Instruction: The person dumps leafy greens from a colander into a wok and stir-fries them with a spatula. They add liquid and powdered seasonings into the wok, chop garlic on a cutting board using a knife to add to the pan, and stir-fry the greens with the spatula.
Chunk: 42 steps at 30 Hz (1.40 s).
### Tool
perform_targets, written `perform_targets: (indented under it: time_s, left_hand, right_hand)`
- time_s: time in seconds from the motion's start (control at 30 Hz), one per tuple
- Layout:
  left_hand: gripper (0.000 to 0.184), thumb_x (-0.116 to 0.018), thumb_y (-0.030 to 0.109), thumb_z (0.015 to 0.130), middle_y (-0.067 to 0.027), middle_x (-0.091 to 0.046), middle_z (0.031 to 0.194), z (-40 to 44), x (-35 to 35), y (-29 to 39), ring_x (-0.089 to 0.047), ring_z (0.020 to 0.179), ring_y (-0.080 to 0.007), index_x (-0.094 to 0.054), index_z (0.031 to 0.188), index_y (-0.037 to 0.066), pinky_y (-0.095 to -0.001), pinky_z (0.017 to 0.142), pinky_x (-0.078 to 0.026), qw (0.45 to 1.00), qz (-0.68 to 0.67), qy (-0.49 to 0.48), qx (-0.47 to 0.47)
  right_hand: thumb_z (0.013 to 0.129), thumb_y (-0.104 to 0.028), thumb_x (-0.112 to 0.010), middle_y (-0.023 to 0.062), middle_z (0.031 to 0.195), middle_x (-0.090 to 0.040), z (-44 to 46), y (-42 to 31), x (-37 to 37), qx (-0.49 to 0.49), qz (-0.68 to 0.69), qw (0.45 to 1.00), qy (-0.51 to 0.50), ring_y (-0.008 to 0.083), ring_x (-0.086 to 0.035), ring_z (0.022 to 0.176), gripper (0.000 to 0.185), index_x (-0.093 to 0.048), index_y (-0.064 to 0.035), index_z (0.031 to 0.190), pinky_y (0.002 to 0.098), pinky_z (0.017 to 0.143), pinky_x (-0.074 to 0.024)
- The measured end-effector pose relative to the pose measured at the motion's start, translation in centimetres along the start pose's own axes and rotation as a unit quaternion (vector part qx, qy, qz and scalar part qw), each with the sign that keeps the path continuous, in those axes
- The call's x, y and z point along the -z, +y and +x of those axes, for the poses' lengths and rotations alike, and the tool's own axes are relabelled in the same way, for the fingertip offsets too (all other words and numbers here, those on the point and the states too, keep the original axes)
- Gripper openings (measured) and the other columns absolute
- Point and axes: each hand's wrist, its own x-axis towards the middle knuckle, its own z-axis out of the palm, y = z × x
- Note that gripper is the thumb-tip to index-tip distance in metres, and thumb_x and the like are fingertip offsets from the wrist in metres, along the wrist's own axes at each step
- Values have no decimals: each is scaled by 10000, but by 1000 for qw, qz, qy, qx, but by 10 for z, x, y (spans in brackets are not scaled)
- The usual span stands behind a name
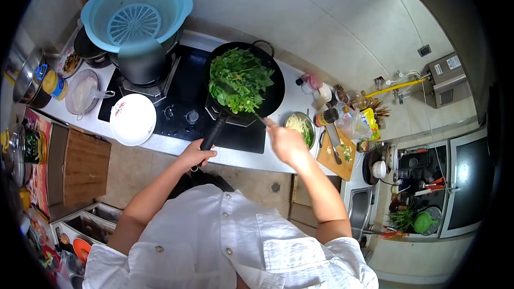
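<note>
Green leaves [238, 75] lie in a round black pan [276, 90]; the left hand [194, 155] grips its black handle [214, 132], the right hand [287, 142] stretches forward, gripping a thin tool [260, 119].

Green leaves [241, 77], black pan [276, 86], light-blue basin [174, 13], white plate [134, 126] with pinkish-red motif [119, 108]

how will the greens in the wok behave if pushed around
The greens will probably flop and fold, since they look like thin, loose leaves. They are likely light for their bulk, being a loose heap. They may spread rather than move as one piece, as part of the wok beside them is bare.
</note>
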Motion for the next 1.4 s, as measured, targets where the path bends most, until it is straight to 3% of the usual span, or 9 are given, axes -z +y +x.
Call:
perform_targets:
  time_s: [0.23, 0.47, 0.63, 0.73, 0.87, 1.0, 1.17, 1.27, 1.4]
  left_hand:
    - [298, -682, 119, 789, -4, -472, 611, -1, 0, -1, -457, 459, -98, -506, 994, -6, -246, 442, -360, 1000, -15, 3, -12]
    - [299, -682, 123, 793, -15, -500, 624, 1, 2, -2, -452, 444, -98, -512, 999, -11, -250, 435, -364, 1000, -13, -1, -12]
    - [304, -685, 126, 793, -14, -497, 633, -1, 2, 0, -458, 454, -98, -509, 1002, -8, -247, 440, -367, 1000, -9, -2, -15]
    - [306, -686, 129, 794, -11, -489, 636, -2, 2, 1, -468, 464, -97, -511, 1004, -10, -245, 449, -373, 1000, -11, -5, -14]
    - [318, -684, 131, 796, -17, -494, 659, 1, 4, -1, -473, 468, -98, -515, 1020, -18, -245, 457, -377, 1000, -10, -16, -5]
    - [340, -682, 131, 794, -16, -488, 650, 0, 2, 1, -460, 462, -100, -507, 1043, -20, -248, 457, -374, 1000, -4, -12, -3]
    - [325, -701, 160, 780, -2, -498, 609, -2, 2, 3, -480, 449, -96, -517, 1001, 9, -247, 426, -356, 1000, -3, 0, -5]
    - [317, -698, 156, 782, -1, -498, 608, -1, 2, 5, -473, 442, -97, -516, 996, 11, -246, 428, -356, 1000, -1, -5, -3]
    - [307, -698, 152, 782, 0, -498, 609, 2, 1, -3, -469, 439, -98, -515, 987, 14, -246, 428, -356, 1000, -14, -3, -7]
  right_hand:
    - [937, -211, -402, 233, 799, -658, -13, 18, -2, 7, -80, 993, -83, 355, -658, 786, 378, -512, -28, 1249, 457, 720, -512]
    - [923, -224, -429, 178, 767, -670, 27, 33, -57, -14, -151, 988, -5, 323, -663, 692, 376, -536, -34, 1230, 425, 651, -520]
    - [932, -241, -422, 174, 755, -666, -4, 42, -1, -33, -173, 983, -45, 319, -664, 753, 337, -568, -73, 1185, 438, 699, -509]
    - [928, -244, -427, 168, 758, -669, 15, 47, -33, -40, -193, 980, -12, 315, -667, 736, 314, -596, -104, 1152, 436, 674, -511]
    - [917, -256, -452, 201, 746, -653, 34, 62, -46, -30, -49, 997, 58, 372, -644, 700, 325, -605, -117, 1168, 476, 684, -508]
    - [910, -277, -471, 219, 746, -644, -3, 65, 7, -18, -24, 997, 70, 385, -637, 742, 321, -611, -158, 1174, 474, 721, -498]
    - [917, -254, -477, 157, 632, -634, 28, 43, -22, -29, -107, 980, 165, 319, -636, 579, 339, -569, -161, 1230, 436, 560, -500]
    - [907, -224, -496, 141, 580, -620, 40, 60, -96, -6, -173, 975, 141, 297, -634, 539, 395, -513, -158, 1296, 437, 522, -499]
    - [910, -216, -491, 155, 597, -623, -8, 68, -71, 3, -116, 990, 77, 306, -633, 544, 364, -549, -155, 1264, 438, 532, -504]
